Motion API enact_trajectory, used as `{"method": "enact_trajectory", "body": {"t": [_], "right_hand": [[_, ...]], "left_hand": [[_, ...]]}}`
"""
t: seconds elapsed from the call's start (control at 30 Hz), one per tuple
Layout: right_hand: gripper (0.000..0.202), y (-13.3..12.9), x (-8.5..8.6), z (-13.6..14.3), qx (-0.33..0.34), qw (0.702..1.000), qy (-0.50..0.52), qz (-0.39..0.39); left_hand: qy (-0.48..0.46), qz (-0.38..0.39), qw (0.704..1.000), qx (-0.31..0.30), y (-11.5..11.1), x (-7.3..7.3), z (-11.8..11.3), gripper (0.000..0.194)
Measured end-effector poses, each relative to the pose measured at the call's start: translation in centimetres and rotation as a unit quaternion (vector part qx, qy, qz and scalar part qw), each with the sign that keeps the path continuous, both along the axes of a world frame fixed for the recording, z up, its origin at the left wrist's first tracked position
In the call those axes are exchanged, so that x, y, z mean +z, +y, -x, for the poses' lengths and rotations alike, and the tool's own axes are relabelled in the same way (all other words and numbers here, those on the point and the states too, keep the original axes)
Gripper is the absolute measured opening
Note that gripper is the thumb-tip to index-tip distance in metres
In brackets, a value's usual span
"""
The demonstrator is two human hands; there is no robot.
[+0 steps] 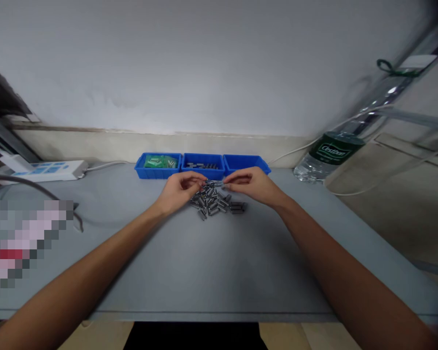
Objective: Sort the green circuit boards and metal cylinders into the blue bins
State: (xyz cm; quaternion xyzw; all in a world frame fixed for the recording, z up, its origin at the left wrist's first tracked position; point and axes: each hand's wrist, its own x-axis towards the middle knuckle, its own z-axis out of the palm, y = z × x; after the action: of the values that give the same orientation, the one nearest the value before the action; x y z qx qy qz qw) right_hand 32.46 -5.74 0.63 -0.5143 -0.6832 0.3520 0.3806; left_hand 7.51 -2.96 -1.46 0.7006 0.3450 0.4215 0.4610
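Observation:
A pile of small grey metal cylinders (209, 201) lies on the grey table. My left hand (180, 190) is over the left side of the pile, thumb and fingers pinched together on a small metal piece. Facing it from the right, my right hand (253, 185) pinches a small metal piece at its fingertips. Between the two hands shows a thin shiny metal piece (214, 182); whether both hands touch this same piece is too small to tell. To the right of the main pile, a few cylinders (238, 208) lie side by side.
Behind the pile stand three blue bins: the left bin (156, 173) holds a green bag of small parts, the middle bin (201, 173) metal pieces. The right bin (246, 159) is partly hidden by my hand. A water bottle (330, 153) leans at right; a power strip (54, 170) lies left.

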Motion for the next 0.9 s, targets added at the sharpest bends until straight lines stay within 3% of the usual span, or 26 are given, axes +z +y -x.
{"method": "enact_trajectory", "body": {"t": [0.07,0.17,0.43,0.63,0.77,0.9], "right_hand": [[0.027,-0.3,0.3,0.5,0.022,0.996,0.088,0.009],[0.032,-0.6,0.4,1.3,0.047,0.989,0.141,0.015],[0.033,-0.8,-0.2,2.5,0.039,0.987,0.153,-0.005],[0.033,-0.3,-0.5,2.9,0.012,0.987,0.154,-0.051],[0.021,0.5,-0.9,1.7,-0.047,0.987,0.087,-0.123],[0.012,0.8,-1.1,0.0,-0.062,0.987,-0.099,-0.113]], "left_hand": [[-0.015,0.005,1.0,-0.007,-0.1,0.1,-0.1,0.019],[-0.03,0.009,0.999,-0.027,-0.4,0.4,-0.3,0.023],[-0.069,0.024,0.996,-0.056,-0.9,1.0,-0.3,0.023],[-0.105,0.051,0.993,-0.036,0.3,0.5,-0.9,0.027],[-0.125,0.034,0.99,0.049,1.9,0.0,-0.8,0.026],[-0.16,0.013,0.983,0.087,3.2,-0.3,-0.3,0.038]]}}
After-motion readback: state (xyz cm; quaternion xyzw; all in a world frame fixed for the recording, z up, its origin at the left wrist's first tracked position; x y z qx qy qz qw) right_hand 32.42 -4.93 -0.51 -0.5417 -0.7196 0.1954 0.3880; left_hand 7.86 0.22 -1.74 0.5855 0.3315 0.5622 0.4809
